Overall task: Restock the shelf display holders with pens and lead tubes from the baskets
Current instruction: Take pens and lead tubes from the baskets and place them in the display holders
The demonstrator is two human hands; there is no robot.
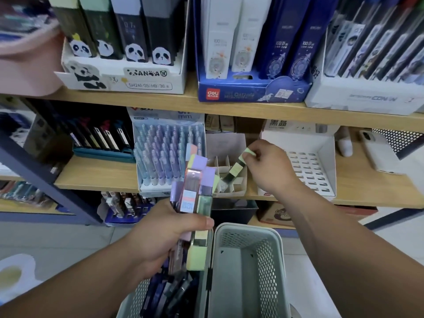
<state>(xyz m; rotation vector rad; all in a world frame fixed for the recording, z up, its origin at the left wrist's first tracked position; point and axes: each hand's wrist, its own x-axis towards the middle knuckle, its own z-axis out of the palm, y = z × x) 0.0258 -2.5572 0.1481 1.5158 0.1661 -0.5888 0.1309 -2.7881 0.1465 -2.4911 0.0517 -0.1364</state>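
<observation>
My left hand (165, 235) grips a bundle of lead tubes (195, 193) with pastel purple, green and pink caps, held upright above the left basket (135, 299). My right hand (268, 166) pinches the green cap of a single dark lead tube (234, 172), tilted with its lower end inside the white divided display holder (231, 191) on the middle shelf. That left basket holds several dark pens and tubes. The grey basket (247, 260) on the right looks empty inside.
A tray of pastel pens (165, 154) stands left of the divided holder. A white slotted holder (307, 168) stands to its right, then a phone (378, 152). The upper shelf carries panda boxes (124, 79), a blue box (252, 90) and a white box (367, 97).
</observation>
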